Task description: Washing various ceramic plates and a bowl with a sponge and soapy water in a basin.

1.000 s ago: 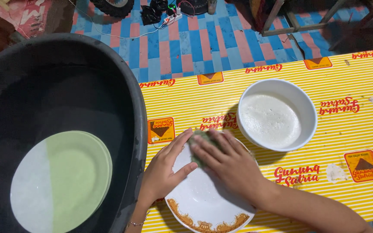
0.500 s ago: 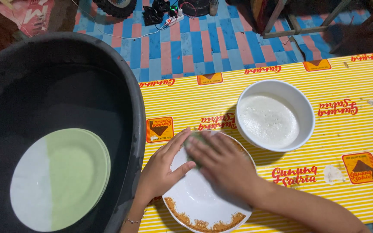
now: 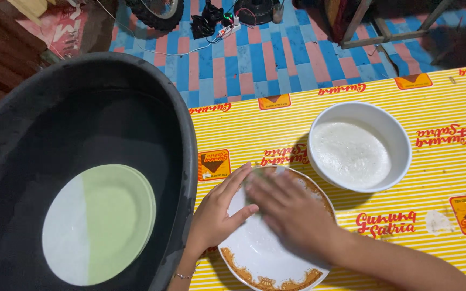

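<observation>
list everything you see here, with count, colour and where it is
basin: 1, black, left, beside the mat
plate: 1, pale green and white, inside the basin
mat: 1, yellow striped with red print, right
bowl: 1, white, holding white foamy liquid, on the mat
dish: 1, white with brown-gold rim pattern, near edge of mat
sponge: 1, green, mostly hidden under the right hand
floor: blue and pink checks, top
left hand: steadies the dish's left rim
right hand: presses the sponge on the dish

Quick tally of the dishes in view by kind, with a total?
Plates: 2, the green plate in the black tub and the white plate with brown rim under both hands.
Bowls: 1, the white bowl of foamy liquid.
Total: 3 dishes.
</observation>
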